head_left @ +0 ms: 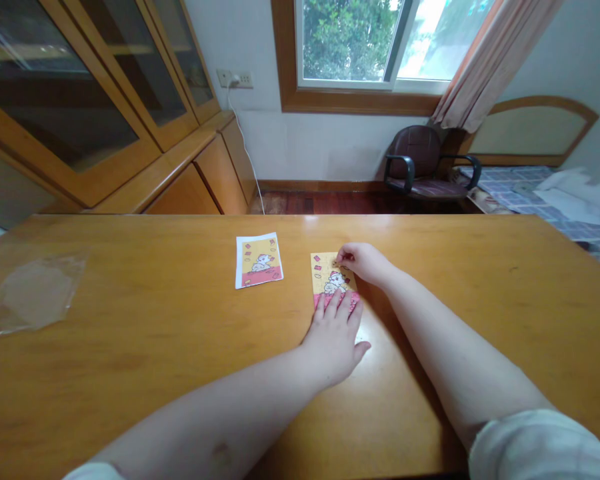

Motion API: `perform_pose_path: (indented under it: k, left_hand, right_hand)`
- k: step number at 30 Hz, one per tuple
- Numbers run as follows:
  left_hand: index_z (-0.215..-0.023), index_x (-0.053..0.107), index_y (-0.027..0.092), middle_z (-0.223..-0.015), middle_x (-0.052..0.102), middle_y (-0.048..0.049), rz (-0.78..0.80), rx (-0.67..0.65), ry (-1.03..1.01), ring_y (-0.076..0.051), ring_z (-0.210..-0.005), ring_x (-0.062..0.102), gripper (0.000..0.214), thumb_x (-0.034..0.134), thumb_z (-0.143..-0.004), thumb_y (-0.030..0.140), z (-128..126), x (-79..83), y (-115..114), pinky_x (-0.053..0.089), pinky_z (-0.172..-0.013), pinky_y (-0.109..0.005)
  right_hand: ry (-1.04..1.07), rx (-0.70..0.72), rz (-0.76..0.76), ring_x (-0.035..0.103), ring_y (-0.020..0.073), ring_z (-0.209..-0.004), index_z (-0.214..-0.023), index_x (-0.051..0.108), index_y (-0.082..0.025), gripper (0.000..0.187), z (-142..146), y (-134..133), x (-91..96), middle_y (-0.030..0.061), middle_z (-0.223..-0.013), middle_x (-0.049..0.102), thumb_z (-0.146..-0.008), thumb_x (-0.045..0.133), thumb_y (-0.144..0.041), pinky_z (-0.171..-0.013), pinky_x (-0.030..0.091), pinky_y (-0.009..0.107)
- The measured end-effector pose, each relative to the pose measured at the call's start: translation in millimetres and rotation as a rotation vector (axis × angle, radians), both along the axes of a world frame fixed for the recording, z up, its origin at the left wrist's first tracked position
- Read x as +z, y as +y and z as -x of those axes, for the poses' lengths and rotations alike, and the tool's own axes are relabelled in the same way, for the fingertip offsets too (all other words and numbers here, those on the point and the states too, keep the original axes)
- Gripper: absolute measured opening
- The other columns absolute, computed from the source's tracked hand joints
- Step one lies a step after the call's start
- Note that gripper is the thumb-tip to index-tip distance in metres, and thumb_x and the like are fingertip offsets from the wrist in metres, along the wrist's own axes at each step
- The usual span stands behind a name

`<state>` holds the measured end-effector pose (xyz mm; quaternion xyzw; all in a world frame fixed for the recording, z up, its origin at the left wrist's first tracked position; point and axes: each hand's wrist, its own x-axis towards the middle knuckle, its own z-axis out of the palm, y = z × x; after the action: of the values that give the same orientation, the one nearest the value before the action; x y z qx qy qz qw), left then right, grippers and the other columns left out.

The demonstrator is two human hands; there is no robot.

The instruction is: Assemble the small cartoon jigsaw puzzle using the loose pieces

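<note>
Left hand (336, 333) lies flat, fingers apart, on the puzzle (331, 280) — right hand's (363, 261) grip seemingly pinches its top edge.

No text, label, brand or number can be read anywhere. The card (259, 261) on the table's far middle and the puzzle (331, 278) just right of it carry only a cartoon animal and small red marks, too small to tell as writing.
</note>
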<state>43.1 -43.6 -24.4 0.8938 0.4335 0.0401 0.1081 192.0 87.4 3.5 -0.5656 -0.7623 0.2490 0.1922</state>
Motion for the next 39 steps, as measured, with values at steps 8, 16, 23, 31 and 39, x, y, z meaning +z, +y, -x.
perform_pose_path:
  k: [8, 16, 23, 31, 39]
  left_hand:
    - [-0.147, 0.023, 0.015, -0.154, 0.022, -0.0131, -0.003, 0.001, 0.017, -0.033, -0.142, 0.010, 0.073, 0.031, -0.089, 0.058, -0.7, 0.0, 0.0, 0.010, -0.113, -0.056]
    - [-0.147, 0.025, 0.014, -0.153, 0.024, -0.0141, 0.008, 0.001, -0.004, -0.034, -0.142, 0.011, 0.073, 0.028, -0.089, 0.059, -0.7, 0.8, 0.2, 0.009, -0.113, -0.057]
    - [-0.147, 0.025, 0.015, -0.153, 0.024, -0.0134, 0.011, 0.003, 0.010, -0.034, -0.142, 0.010, 0.073, 0.029, -0.089, 0.059, -0.4, 2.0, 0.4, 0.009, -0.114, -0.056]
    - [-0.147, 0.024, 0.015, -0.154, 0.022, -0.0129, -0.010, 0.007, 0.007, -0.033, -0.142, 0.011, 0.073, 0.030, -0.089, 0.059, 0.0, 0.5, -0.4, 0.008, -0.114, -0.055]
    - [-0.146, 0.025, 0.014, -0.154, 0.022, -0.0140, -0.007, 0.003, 0.008, -0.033, -0.142, 0.010, 0.073, 0.028, -0.089, 0.060, -0.3, -0.9, -0.3, 0.009, -0.114, -0.055]
  right_hand:
    - [-0.007, 0.008, -0.017, 0.058, 0.0115, -0.068, -0.077, 0.067, -0.018, 0.008, 2.0, -0.4, -1.3, 0.0006, -0.075, 0.068, -0.075, 0.061, -0.011, -0.065, 0.042, 0.021]
    - [-0.086, 0.030, -0.066, 0.060, 0.0132, -0.074, -0.079, 0.069, -0.019, 0.013, 3.2, -1.3, -3.3, 0.0020, -0.082, 0.069, -0.075, 0.059, -0.011, -0.068, 0.042, 0.022]
    - [-0.191, 0.041, -0.124, 0.059, 0.0142, -0.074, -0.083, 0.070, -0.018, 0.014, 2.8, -3.2, 2.7, 0.0042, -0.083, 0.068, -0.077, 0.057, -0.016, -0.068, 0.042, 0.022]
    - [-0.228, 0.152, -0.129, 0.061, 0.0156, -0.082, -0.082, 0.075, -0.019, 0.023, -3.7, -4.5, 8.9, 0.0053, -0.090, 0.068, -0.077, 0.053, -0.018, -0.077, 0.043, 0.022]
    - [-0.301, 0.180, -0.118, 0.063, 0.0174, -0.085, -0.085, 0.076, -0.021, 0.026, -1.0, -5.5, 12.1, 0.0048, -0.093, 0.071, -0.076, 0.051, -0.017, -0.077, 0.043, 0.023]
